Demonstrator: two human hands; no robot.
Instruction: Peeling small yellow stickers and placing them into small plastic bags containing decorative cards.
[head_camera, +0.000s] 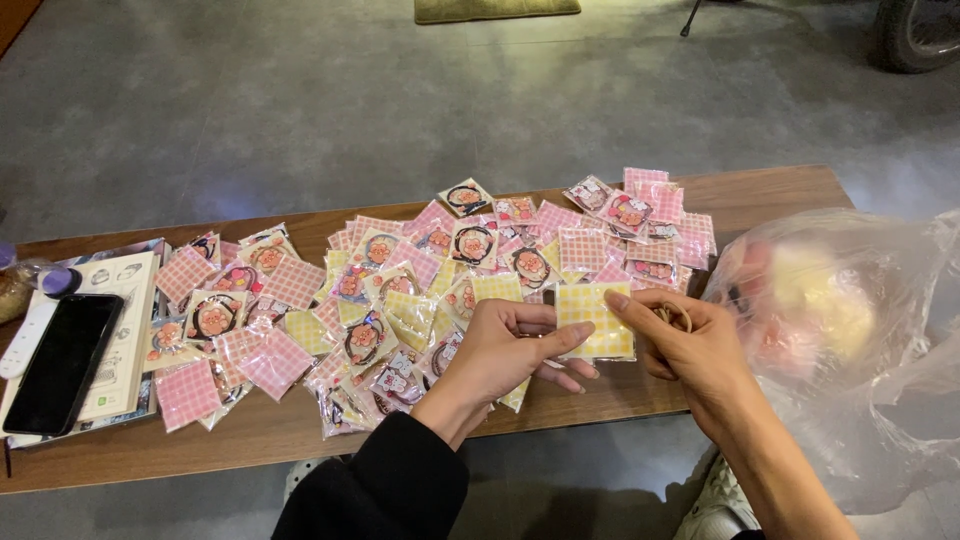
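While both hands pinch the yellow packet, left hand at its 9 o'clock edge and right hand at 3 with a band curled inside, I judge the slick film could slip. Packet pile crowds 10 o'clock; plastic bag presses at 3; phone far at 9.

The clear plastic bag is blurry and runs off the right edge, and the right hand hides most of a small ring.
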